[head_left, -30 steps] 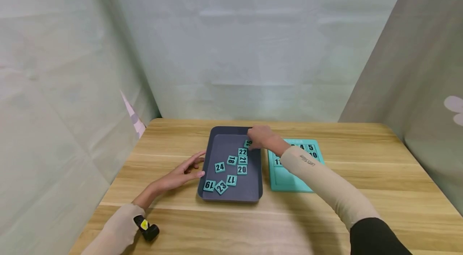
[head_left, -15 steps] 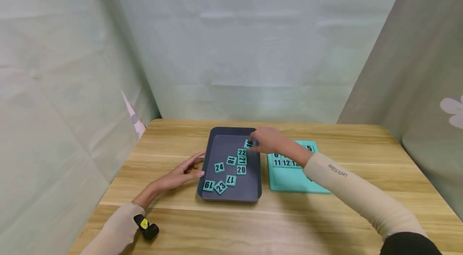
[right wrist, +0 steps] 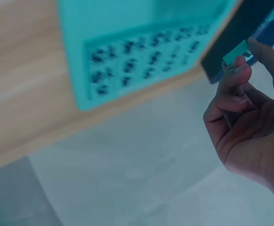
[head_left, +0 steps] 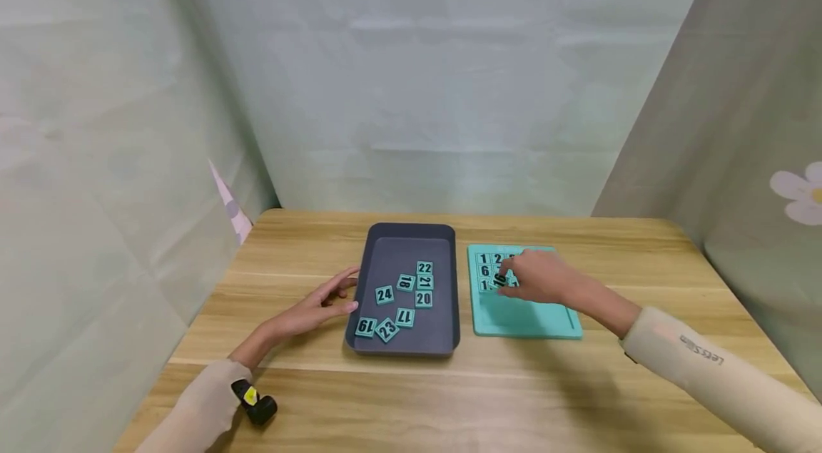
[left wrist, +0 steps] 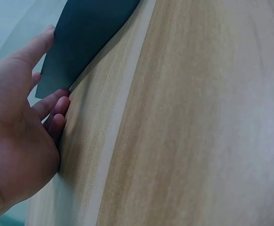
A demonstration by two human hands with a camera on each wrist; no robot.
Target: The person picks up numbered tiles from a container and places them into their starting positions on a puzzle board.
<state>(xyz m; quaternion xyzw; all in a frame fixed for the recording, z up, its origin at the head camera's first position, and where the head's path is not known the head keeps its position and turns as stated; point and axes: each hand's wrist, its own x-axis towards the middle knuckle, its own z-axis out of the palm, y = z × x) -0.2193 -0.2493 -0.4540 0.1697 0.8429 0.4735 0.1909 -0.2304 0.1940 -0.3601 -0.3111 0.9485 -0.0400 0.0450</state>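
Note:
In the head view my right hand [head_left: 546, 278] is over the turquoise number board [head_left: 526, 321], pinching a small turquoise tile [head_left: 499, 280] marked 16 between thumb and fingers. The right wrist view shows that tile [right wrist: 238, 52] at the fingertips of the hand [right wrist: 256, 108]. Rows of numbered tiles fill the board's far part; my hand hides some of them. The board's near part is bare. My left hand [head_left: 315, 310] lies at the left side of the dark tray [head_left: 439, 324], its thumb and fingers extended against the wall, as the left wrist view of the hand [left wrist: 28, 113] also shows.
Several loose numbered tiles lie in the tray at various angles, among them a 24 tile [head_left: 384, 294] and a 20 tile [head_left: 424, 299]. The tray stands left of the board on a wooden table [head_left: 398, 403]. Pale curtains [head_left: 437, 82] hang behind and at both sides.
My right hand has picked the 16 tile out of the tray's far right corner and carried it right, over the board. The left hand has stayed at the tray.

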